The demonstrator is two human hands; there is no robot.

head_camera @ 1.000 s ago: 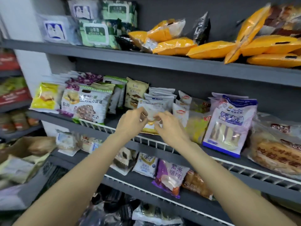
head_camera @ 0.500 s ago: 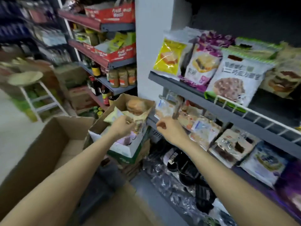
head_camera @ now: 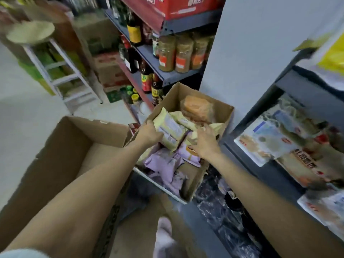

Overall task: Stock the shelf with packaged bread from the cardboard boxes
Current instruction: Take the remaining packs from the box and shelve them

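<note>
Lying tilted atop the heap in the open cardboard box (head_camera: 224, 116): a pale yellow bread packet (head_camera: 170, 130), now being gripped at its near edge by the left hand (head_camera: 149, 135), which half a second ago was only reaching in. Spreading relaxed fingers over the neighbouring yellow and purple packets (head_camera: 167, 166): the right hand (head_camera: 203, 141), now down inside the box, away from the shelf edge. Standing just left: a second, larger box (head_camera: 61, 146). Showing at right: the grey shelf (head_camera: 260, 168) with blurred bread packets.

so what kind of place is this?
Most likely a small grocery shop aisle during restocking: shelves of sauce bottles and spice jars, packaged bread on a shelf, and an open cardboard box of bread packs.
</note>
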